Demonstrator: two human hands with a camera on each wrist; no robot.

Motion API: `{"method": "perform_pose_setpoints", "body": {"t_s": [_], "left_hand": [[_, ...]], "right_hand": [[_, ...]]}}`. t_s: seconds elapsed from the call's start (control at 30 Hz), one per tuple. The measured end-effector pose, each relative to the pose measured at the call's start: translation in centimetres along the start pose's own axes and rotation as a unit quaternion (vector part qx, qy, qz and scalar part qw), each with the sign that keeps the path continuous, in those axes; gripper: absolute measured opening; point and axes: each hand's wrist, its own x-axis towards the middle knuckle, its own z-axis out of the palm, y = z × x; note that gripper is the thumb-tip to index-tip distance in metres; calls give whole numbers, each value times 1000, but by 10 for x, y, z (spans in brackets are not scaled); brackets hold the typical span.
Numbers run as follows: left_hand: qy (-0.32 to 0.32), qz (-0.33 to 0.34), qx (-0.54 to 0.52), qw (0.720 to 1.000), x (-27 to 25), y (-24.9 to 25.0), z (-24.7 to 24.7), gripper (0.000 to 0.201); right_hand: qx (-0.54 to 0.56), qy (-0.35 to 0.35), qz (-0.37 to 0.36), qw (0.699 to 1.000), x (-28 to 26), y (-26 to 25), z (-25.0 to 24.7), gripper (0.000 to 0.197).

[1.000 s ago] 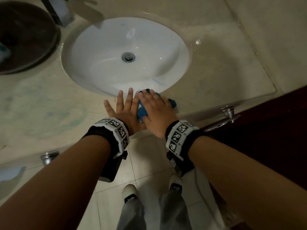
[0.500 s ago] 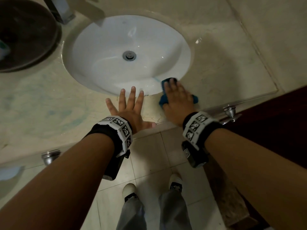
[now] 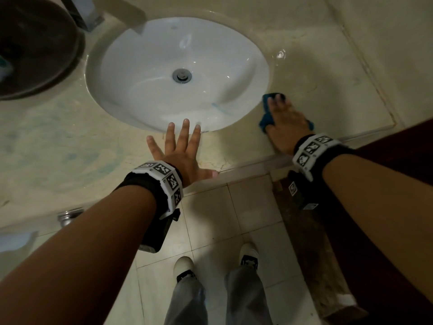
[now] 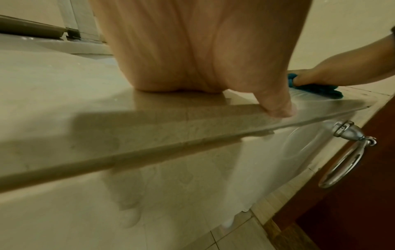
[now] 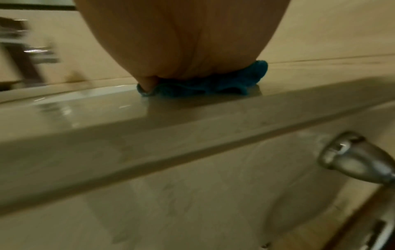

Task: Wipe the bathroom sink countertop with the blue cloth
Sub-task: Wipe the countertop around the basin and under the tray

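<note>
The blue cloth (image 3: 266, 118) lies on the beige stone countertop (image 3: 328, 90) to the right of the white oval sink (image 3: 178, 76). My right hand (image 3: 284, 123) lies flat on top of it with straight fingers, pressing it down near the front edge. In the right wrist view the cloth (image 5: 213, 82) is bunched under the palm. My left hand (image 3: 178, 146) rests flat on the countertop in front of the sink, fingers spread, thumb at the front edge (image 4: 275, 108). The left wrist view shows the right hand on the cloth (image 4: 316, 88) at the far right.
A dark round basin (image 3: 30, 48) sits at the back left, with a faucet base (image 3: 82, 10) behind the sink. A chrome towel ring (image 4: 342, 155) hangs below the counter's front right. A dark wooden door (image 3: 398, 184) stands at the right. My shoes (image 3: 185, 266) are on the tiled floor.
My right hand has slid the blue cloth to the right along the counter's front, away from the left hand. The left hand has stayed planted in front of the sink.
</note>
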Motion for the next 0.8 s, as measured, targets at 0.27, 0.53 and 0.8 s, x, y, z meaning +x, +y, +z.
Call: {"method": "perform_pose_setpoints", "body": {"t_s": [0.27,0.53,0.8], "left_hand": [[-1,2,2,1000,2,-1,1,115],[-8,-3,3,1000,1,1,-2,115],[-13,-7,23,1000,2,0,0,120]], "right_hand": [[35,11,123,992,2,25,-3,64],[-2,2,-85,996,-57,-87,35,73],[23,-14,-94,995,-39,-48,22,72]]}}
